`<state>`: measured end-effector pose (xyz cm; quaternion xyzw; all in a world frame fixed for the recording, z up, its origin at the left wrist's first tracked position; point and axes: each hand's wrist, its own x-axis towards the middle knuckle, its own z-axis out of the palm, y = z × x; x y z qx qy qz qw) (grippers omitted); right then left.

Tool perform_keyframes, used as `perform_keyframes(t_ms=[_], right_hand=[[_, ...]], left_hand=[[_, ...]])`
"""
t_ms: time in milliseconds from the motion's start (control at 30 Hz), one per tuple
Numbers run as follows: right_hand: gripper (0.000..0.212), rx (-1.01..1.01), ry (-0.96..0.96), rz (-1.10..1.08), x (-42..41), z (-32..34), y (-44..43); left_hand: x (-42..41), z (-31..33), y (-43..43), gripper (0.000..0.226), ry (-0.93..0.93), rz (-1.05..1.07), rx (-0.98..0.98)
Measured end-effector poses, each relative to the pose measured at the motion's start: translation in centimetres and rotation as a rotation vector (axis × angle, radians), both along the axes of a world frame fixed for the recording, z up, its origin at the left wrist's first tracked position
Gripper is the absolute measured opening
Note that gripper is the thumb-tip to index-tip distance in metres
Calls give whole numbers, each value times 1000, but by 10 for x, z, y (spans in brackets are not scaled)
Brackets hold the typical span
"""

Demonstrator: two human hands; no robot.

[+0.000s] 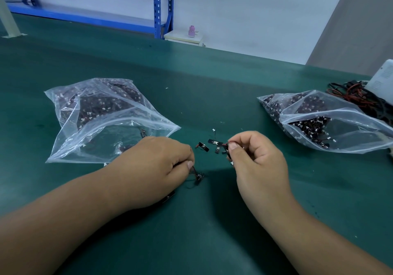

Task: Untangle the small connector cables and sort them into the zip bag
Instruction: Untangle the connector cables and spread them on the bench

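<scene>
Two clear zip bags lie on the green table (191, 87). The left zip bag (102, 117) holds many dark connector cables and its mouth faces me, open. The right zip bag (323, 121) is also full of cables. My left hand (157, 164) pinches a small tangled cable (198, 177) that hangs from its fingertips just above the table. My right hand (255, 153) pinches another small connector cable (226, 149) between thumb and fingers. Between the hands lie a few loose black connector pieces (203, 146).
A heap of red and black wires (359, 96) and a white device (382, 77) sit at the far right edge. Blue shelving (157, 7) stands behind the table, beside a low white stand with a pink bottle (191, 30).
</scene>
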<state>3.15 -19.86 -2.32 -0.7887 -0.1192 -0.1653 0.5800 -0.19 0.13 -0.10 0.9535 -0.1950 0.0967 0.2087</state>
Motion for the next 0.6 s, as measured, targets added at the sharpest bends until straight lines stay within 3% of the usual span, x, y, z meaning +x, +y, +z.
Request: perform_keyframes(t_ms=[200,600], right_hand=[[21,-68,4,-7,-1,-1,1],[23,-74,1,8,-1,0,0]], left_hand=[[0,-1,1,14,-1,51,-99],[0,-2,0,9,0,40,-89]])
